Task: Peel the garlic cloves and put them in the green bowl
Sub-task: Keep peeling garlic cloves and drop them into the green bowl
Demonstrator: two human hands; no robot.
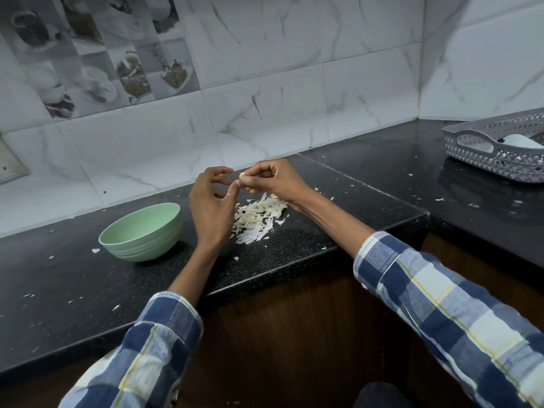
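A pale garlic clove is pinched between the fingertips of my right hand, held above the black counter. My left hand is just left of it, fingers curled, its thumb tip touching the clove. Below both hands lies a pile of white garlic peels. The green bowl stands on the counter to the left of my left hand; its inside is hidden from here.
The black stone counter is strewn with small peel scraps and turns a corner at the right. A grey perforated basket with something white in it sits at the far right. Tiled wall stands close behind.
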